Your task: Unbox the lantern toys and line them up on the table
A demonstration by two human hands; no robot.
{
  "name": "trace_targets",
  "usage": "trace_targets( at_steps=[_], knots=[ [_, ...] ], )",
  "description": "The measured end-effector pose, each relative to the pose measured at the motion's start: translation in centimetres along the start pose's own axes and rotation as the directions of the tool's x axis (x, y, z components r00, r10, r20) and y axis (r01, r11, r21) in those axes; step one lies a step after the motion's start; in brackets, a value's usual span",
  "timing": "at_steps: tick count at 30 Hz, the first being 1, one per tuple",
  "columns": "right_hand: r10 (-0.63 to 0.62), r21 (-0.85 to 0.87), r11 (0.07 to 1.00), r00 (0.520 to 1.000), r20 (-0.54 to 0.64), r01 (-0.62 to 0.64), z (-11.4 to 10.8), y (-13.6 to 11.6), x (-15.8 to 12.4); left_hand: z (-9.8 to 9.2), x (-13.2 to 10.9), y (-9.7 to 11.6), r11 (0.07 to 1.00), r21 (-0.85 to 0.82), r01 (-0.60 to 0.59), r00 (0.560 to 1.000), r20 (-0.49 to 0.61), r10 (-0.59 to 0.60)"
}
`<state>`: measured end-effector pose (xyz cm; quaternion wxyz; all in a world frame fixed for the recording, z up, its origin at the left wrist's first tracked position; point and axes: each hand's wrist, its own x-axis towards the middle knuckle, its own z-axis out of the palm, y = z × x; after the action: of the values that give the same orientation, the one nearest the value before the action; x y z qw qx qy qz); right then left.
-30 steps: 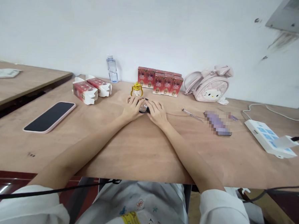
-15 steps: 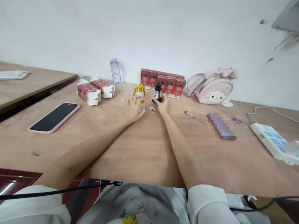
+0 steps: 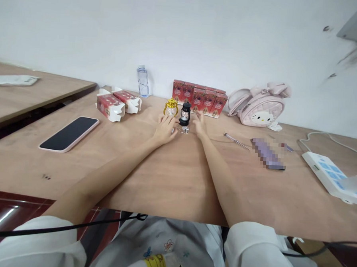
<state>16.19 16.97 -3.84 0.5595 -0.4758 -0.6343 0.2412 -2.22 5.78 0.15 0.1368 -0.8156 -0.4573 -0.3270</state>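
Observation:
Two miniature lanterns stand upright side by side in the middle of the table. The gold lantern (image 3: pixel 171 104) is on the left, its lower part hidden behind my left hand (image 3: pixel 166 129). That hand rests palm down with fingers spread, the fingertips close to both lanterns. The black lantern (image 3: pixel 184 114) stands free, with a clear globe in its middle. Just to its right is my right hand (image 3: pixel 200 126), fingers apart and raised, with nothing in it. Small shiny metal pieces (image 3: pixel 184 130) lie before the black lantern; I cannot make out their kind.
Red boxes (image 3: pixel 208 101) line the wall behind, and two opened boxes (image 3: pixel 111 107) lie left. A bottle (image 3: pixel 143 82), a phone (image 3: pixel 70 134), a pink bag (image 3: pixel 262 110), a screwdriver (image 3: pixel 236 141), a blurred purple item (image 3: pixel 267 153) and a power strip (image 3: pixel 329 173) surround the hands.
My right hand has let go of the black lantern and drawn off to its right. The black lantern now stands a little closer to the gold one. The view has shifted slightly.

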Motion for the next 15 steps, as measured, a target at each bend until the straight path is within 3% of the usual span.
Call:
trace_targets(
  at_steps=[3, 5, 8, 11, 15],
  knots=[
    [0.115, -0.016, 0.993, 0.981, -0.157, -0.119, -1.1, -0.4, 0.0, 0.0, 0.1, -0.1, 0.999, -0.011, -0.044, 0.998, 0.033, 0.045],
    [0.093, -0.124, 0.986, 0.980, -0.177, -0.116, -1.7, -0.7, 0.0, 0.2, 0.1, -0.2, 0.997, -0.015, -0.076, 0.996, 0.037, 0.077],
    [-0.013, -0.371, 0.928, 0.992, -0.127, -0.035, -2.4, -1.4, 0.3, 0.3, 0.1, -0.4, 0.995, -0.014, -0.103, 0.994, 0.032, 0.103],
    [-0.098, -0.595, 0.801, 0.995, -0.029, 0.062, -2.5, -2.0, 1.0, 0.3, 0.0, -0.4, 0.994, -0.017, -0.109, 0.993, 0.044, 0.110],
    [-0.115, -0.701, 0.688, 0.982, 0.150, 0.187, -1.9, -3.2, 3.0, 0.1, 0.0, -0.3, 0.995, -0.014, -0.100, 0.993, 0.068, 0.101]
  ],
)
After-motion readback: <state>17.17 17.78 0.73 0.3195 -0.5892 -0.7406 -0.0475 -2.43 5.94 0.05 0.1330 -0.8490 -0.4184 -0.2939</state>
